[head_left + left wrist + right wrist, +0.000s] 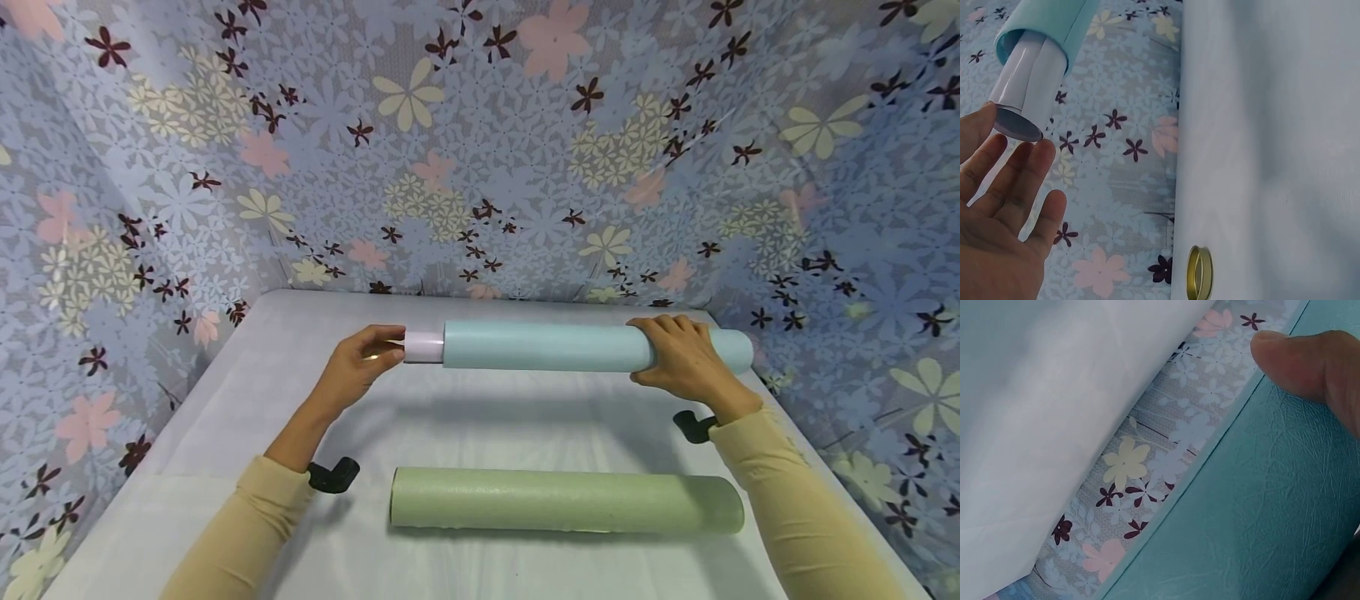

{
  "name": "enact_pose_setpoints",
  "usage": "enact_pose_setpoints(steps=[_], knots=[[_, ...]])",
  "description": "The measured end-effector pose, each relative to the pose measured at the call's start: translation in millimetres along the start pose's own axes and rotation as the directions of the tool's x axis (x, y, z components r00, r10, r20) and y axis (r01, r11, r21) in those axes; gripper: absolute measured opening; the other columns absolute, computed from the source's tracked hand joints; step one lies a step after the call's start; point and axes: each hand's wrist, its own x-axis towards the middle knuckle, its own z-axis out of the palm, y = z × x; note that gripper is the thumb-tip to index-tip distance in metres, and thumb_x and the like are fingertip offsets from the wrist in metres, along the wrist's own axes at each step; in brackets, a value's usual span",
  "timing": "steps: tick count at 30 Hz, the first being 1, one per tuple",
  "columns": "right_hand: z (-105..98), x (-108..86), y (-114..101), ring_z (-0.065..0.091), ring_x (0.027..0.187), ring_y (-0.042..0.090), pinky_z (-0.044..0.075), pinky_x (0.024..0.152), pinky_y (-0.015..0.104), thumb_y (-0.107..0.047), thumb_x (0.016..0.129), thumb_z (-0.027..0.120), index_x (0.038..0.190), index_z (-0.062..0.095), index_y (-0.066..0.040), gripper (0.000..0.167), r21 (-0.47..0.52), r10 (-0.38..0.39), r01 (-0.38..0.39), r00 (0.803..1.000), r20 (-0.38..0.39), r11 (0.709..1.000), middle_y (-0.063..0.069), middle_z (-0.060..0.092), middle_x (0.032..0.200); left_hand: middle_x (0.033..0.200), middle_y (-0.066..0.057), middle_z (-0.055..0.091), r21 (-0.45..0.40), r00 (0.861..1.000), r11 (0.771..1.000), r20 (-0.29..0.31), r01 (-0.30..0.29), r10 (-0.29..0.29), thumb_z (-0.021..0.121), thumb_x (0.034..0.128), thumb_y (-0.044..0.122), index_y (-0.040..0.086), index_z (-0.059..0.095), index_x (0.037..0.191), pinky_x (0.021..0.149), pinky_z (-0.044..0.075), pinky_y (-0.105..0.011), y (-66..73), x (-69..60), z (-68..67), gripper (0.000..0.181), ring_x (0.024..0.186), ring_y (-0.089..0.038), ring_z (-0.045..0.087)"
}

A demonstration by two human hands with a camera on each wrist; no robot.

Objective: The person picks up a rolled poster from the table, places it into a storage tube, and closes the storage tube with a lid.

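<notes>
A long light-blue roll, with a leathery surface and a lengthwise edge in the right wrist view, is held level above the far part of the table. My right hand grips it near its right end, thumb on the near side. Out of its left end sticks a narrower glossy white roll, hollow at its end. My left hand pinches the rim of that white roll between thumb and fingertips, the little finger apart. How far the white roll reaches inside is hidden.
Nearer to me a green roll lies crosswise on the white-covered table. A small gold ring-shaped piece sits near the table's edge in the left wrist view. Flowered cloth hangs behind and at both sides.
</notes>
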Motion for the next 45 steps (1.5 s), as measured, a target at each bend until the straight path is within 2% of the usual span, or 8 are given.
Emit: enact_pose_setpoints(steps=[14,21,28,32,36,40,42,45], knots=[[3,2.0,-3,0.045,0.113,0.048,0.031,0.090,0.063,-0.031,0.065,0.084,0.132,0.047,-0.010,0.080,0.000,0.003,-0.003,1.000,0.002,1.000,0.024,0.054,0.126,0.131,-0.013,0.057,-0.001,1.000,1.000,-0.021,0.017,-0.017,0.064,0.0898,0.029,0.010,0.056,0.129,0.094,0.051,-0.044,8.2,4.6,11.1,0.044,0.117,-0.028,0.059],[3,4.0,-7,0.045,0.114,0.047,0.031,0.091,0.063,-0.030,0.065,0.085,0.132,0.048,-0.011,0.079,-0.003,0.010,-0.010,1.000,0.002,1.000,0.024,0.054,0.126,0.130,-0.014,0.057,0.013,1.000,1.000,-0.012,-0.020,0.020,0.064,0.0896,0.027,0.007,0.056,0.127,0.092,0.052,-0.047,10.6,8.3,19.7,0.043,0.118,-0.032,0.057],[2,3.8,-10,0.045,0.115,0.048,0.032,0.091,0.063,-0.030,0.065,0.084,0.132,0.048,-0.010,0.079,-0.001,0.000,0.000,1.000,0.007,1.000,0.024,0.054,0.127,0.125,-0.014,0.061,0.041,0.997,0.997,-0.029,-0.066,0.067,0.065,0.0892,0.026,0.007,0.059,0.123,0.088,0.054,-0.045,11.1,10.7,27.2,0.039,0.114,-0.031,0.060],[3,4.1,-11,0.044,0.116,0.047,0.031,0.092,0.063,-0.030,0.065,0.084,0.132,0.048,-0.010,0.078,0.002,0.001,-0.001,1.000,0.006,1.000,0.024,0.054,0.127,0.124,-0.013,0.060,0.042,0.998,0.997,-0.025,-0.057,0.058,0.065,0.0896,0.026,0.008,0.060,0.122,0.087,0.054,-0.045,12.9,12.5,31.2,0.038,0.113,-0.030,0.060],[4,5.0,-12,0.044,0.116,0.048,0.031,0.092,0.064,-0.029,0.065,0.084,0.132,0.048,-0.010,0.079,0.003,0.004,-0.004,1.000,0.015,1.000,0.024,0.053,0.127,0.125,-0.013,0.060,0.052,0.999,0.998,-0.014,-0.042,0.043,0.064,0.0902,0.026,0.008,0.059,0.123,0.091,0.053,-0.046,14.0,14.6,35.5,0.038,0.114,-0.030,0.059],[4,5.3,-12,0.044,0.116,0.048,0.031,0.092,0.064,-0.029,0.065,0.085,0.132,0.048,-0.010,0.079,0.001,0.005,-0.005,1.000,0.013,1.000,0.024,0.054,0.127,0.123,-0.016,0.061,0.063,0.998,0.996,-0.019,-0.061,0.062,0.064,0.0902,0.021,0.004,0.058,0.123,0.096,0.048,-0.050,14.2,15.9,39.0,0.038,0.113,-0.032,0.059],[4,5.2,-12,0.044,0.116,0.048,0.031,0.092,0.064,-0.029,0.065,0.085,0.132,0.048,-0.010,0.079,0.000,0.003,-0.003,1.000,0.010,1.000,0.024,0.054,0.127,0.122,-0.019,0.061,0.067,0.998,0.996,-0.016,-0.065,0.066,0.063,0.0905,0.017,0.000,0.057,0.123,0.098,0.046,-0.052,22.4,13.3,39.3,0.037,0.113,-0.035,0.059],[4,4.8,-12,0.044,0.116,0.048,0.031,0.091,0.063,-0.029,0.065,0.085,0.132,0.048,-0.010,0.079,0.000,-0.001,0.001,1.000,0.011,1.000,0.024,0.054,0.127,0.122,-0.021,0.060,0.067,0.997,0.995,-0.013,-0.071,0.072,0.063,0.0906,0.015,-0.001,0.057,0.123,0.100,0.044,-0.053,22.0,13.7,40.2,0.037,0.113,-0.036,0.058]])
